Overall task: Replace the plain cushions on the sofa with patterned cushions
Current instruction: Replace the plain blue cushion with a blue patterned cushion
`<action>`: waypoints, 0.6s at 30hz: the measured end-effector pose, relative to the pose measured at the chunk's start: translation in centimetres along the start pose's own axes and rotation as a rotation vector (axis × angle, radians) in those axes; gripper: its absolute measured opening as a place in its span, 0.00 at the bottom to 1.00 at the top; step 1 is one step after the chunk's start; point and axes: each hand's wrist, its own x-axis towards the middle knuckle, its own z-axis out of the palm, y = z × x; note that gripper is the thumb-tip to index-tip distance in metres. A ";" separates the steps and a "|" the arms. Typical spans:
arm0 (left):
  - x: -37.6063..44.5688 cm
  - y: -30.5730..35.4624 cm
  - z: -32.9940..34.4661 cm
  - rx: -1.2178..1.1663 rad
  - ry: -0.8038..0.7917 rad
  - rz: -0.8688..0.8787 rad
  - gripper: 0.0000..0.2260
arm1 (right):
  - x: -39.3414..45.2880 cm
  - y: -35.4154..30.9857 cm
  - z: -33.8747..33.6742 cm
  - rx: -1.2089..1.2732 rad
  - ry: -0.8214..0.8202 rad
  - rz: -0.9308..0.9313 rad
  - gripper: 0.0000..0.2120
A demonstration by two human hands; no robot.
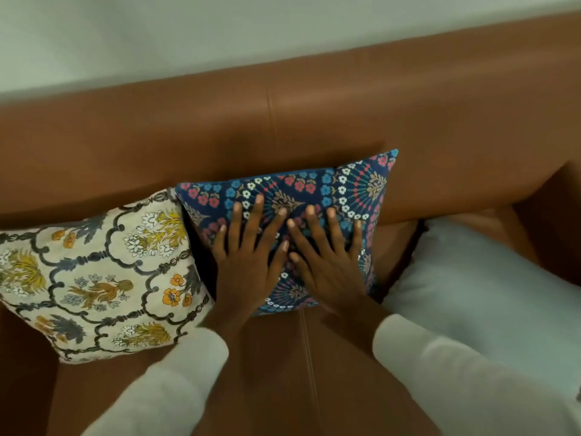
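Against the tan leather sofa [314, 114], we press flat, open hands, left [248, 259] and right [327, 262], evenly, seating the blue floral cushion [345, 187] upright.

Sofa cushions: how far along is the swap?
Done: cream floral cushion leans on the sofa backrest. In hand: left hand and right hand press flat on the blue patterned cushion. Left: plain pale cushion remains on the seat.

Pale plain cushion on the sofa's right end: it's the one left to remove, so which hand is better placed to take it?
The right hand: it lies nearer the pale plain cushion; the left hand is farther.
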 end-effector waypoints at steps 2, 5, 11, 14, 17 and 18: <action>1.2 -1.5 1.0 0.037 -0.014 0.018 0.32 | 0.8 1.5 1.1 -0.030 0.004 0.026 0.30; 1.7 -2.4 2.0 -0.005 -0.032 -0.071 0.36 | 1.2 2.7 2.0 0.014 -0.009 0.152 0.32; 3.1 -0.4 0.4 -0.290 0.095 -0.589 0.43 | 1.2 3.0 0.2 0.491 -0.099 0.735 0.37; 5.1 2.0 -1.7 -0.468 0.204 -0.948 0.43 | 0.6 5.5 -2.5 0.714 -0.205 0.915 0.36; 5.6 6.4 -3.4 -0.329 0.320 -0.713 0.35 | -2.2 9.5 -5.3 0.576 -0.264 0.874 0.31; 5.4 8.2 -3.4 -0.344 0.318 -0.473 0.32 | -3.5 11.1 -6.2 0.486 -0.273 0.860 0.29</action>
